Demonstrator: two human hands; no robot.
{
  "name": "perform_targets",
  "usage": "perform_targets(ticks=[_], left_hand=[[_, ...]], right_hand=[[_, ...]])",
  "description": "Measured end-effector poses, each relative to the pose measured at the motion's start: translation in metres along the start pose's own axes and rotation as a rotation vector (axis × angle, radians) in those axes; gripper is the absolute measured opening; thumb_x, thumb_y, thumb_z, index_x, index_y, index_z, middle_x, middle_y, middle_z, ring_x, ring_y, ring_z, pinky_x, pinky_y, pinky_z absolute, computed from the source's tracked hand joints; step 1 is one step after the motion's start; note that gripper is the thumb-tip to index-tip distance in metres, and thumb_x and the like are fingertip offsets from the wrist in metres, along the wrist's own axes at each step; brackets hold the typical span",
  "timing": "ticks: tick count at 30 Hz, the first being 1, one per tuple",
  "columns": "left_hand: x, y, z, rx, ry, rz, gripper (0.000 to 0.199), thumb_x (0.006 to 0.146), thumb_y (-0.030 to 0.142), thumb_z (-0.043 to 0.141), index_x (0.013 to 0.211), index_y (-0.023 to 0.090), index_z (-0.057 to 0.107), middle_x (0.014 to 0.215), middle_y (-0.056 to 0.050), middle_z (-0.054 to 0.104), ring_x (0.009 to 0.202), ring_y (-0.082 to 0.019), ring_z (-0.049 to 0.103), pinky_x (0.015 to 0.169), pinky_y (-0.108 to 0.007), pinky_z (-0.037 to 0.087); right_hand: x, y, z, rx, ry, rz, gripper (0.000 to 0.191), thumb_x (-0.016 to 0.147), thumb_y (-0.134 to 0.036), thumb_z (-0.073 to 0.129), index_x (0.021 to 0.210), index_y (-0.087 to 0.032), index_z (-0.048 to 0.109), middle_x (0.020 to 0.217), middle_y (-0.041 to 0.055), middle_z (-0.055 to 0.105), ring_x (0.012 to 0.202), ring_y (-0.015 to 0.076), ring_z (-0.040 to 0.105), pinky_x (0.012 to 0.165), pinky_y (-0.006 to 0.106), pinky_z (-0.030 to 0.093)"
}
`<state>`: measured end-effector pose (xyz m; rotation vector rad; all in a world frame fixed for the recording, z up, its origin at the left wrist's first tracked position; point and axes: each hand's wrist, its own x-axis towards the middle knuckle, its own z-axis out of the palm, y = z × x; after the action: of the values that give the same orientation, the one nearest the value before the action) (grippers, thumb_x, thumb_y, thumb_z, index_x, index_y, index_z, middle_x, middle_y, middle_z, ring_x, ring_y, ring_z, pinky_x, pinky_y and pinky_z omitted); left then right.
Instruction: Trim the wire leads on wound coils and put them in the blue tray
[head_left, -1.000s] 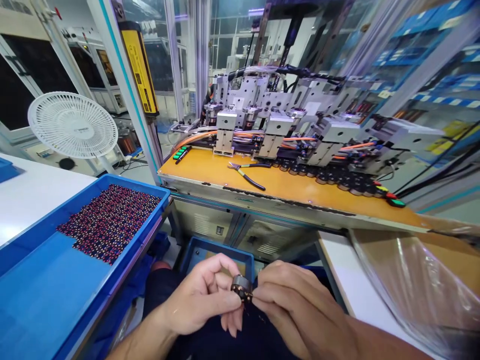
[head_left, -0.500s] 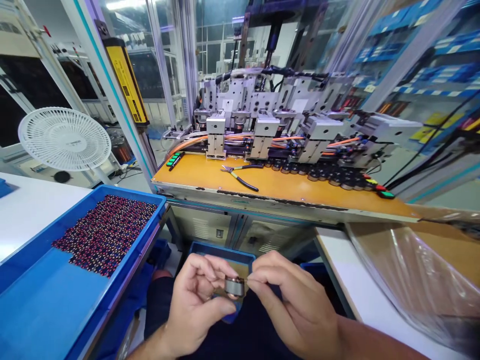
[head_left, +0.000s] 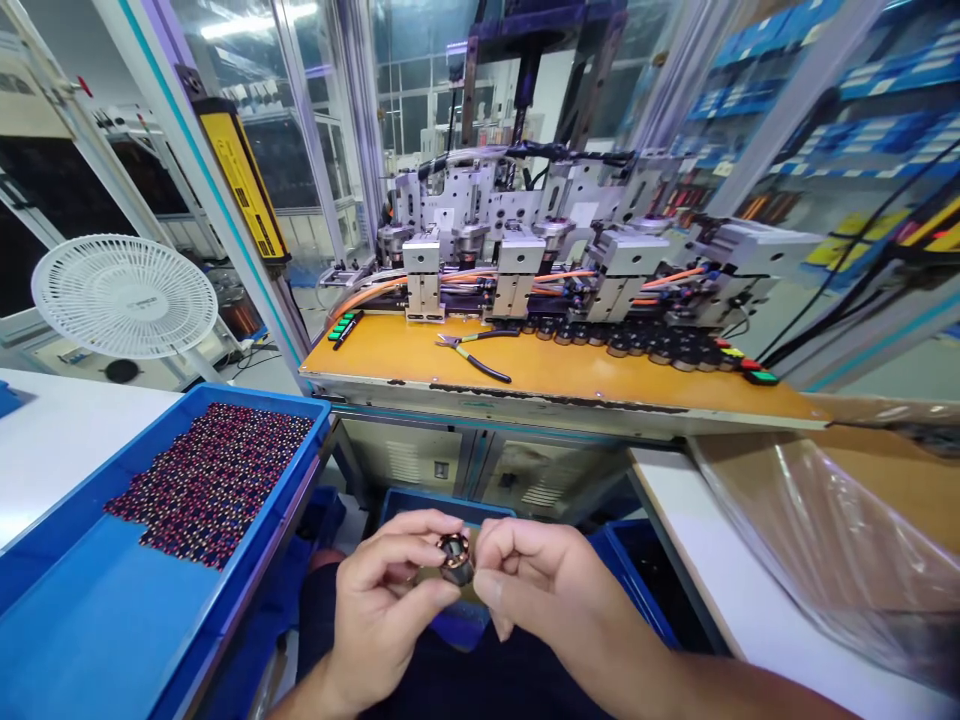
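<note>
- one small dark metal ring with coppery edges is clamped [head_left: 459, 573] in your left hand [head_left: 382, 605]; brace it steadily.
- your right hand [head_left: 559, 580], close beside: grip unclear; work gently.

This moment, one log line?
Left hand: holds small coppery-dark metal ring; right hand: beside ring, contact unclear; yellow-black pliers: on orange worktop

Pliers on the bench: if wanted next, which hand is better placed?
Probably the right hand: the left hand grips the ring, while the right's fingertips are just at its edge. Pliers lie ahead of both.
</note>
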<state>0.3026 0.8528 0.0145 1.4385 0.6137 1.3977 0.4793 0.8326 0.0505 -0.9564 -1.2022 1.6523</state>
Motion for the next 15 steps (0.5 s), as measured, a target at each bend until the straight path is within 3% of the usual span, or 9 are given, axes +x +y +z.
perform_targets(ticks=[6, 10, 12, 15], left_hand=[[0.001, 0.0, 0.001, -0.08, -0.015, 0.025, 0.027, 0.078, 0.009, 0.077, 0.096, 0.029, 0.076, 0.11, 0.001, 0.078, 0.105, -0.017, 0.073, 0.088, -0.024, 0.061], [0.004, -0.005, 0.001, -0.094, -0.046, 0.037, 0.026, 0.08, 0.012, 0.077, 0.098, 0.031, 0.076, 0.11, 0.001, 0.078, 0.11, -0.018, 0.071, 0.091, -0.026, 0.06], [0.005, -0.006, -0.002, -0.073, -0.049, 0.032, 0.026, 0.081, 0.018, 0.077, 0.102, 0.032, 0.075, 0.117, -0.001, 0.076, 0.114, -0.019, 0.07, 0.093, -0.027, 0.059], [0.005, -0.001, -0.01, 0.122, 0.085, 0.114, 0.034, 0.078, 0.026, 0.081, 0.111, 0.028, 0.073, 0.128, -0.006, 0.07, 0.121, -0.02, 0.065, 0.1, -0.028, 0.054]], right_hand=[[0.008, 0.011, -0.003, 0.113, -0.03, 0.015, 0.045, 0.073, -0.051, 0.08, 0.082, -0.015, 0.055, 0.067, -0.0034, 0.052, 0.057, 0.0072, 0.049, 0.054, 0.02, 0.047], [0.013, 0.019, -0.003, 0.138, -0.196, -0.098, 0.035, 0.084, -0.047, 0.071, 0.09, -0.013, 0.062, 0.067, -0.0013, 0.056, 0.057, 0.0077, 0.053, 0.056, 0.02, 0.05], [0.016, 0.023, -0.004, 0.024, -0.136, -0.265, 0.023, 0.088, -0.037, 0.067, 0.091, -0.014, 0.063, 0.07, 0.0005, 0.06, 0.059, 0.0093, 0.057, 0.057, 0.021, 0.051], [0.025, 0.028, -0.012, -0.514, 0.257, -0.832, 0.014, 0.086, -0.018, 0.065, 0.099, -0.016, 0.062, 0.078, 0.0032, 0.066, 0.066, 0.0131, 0.064, 0.058, 0.023, 0.055]])
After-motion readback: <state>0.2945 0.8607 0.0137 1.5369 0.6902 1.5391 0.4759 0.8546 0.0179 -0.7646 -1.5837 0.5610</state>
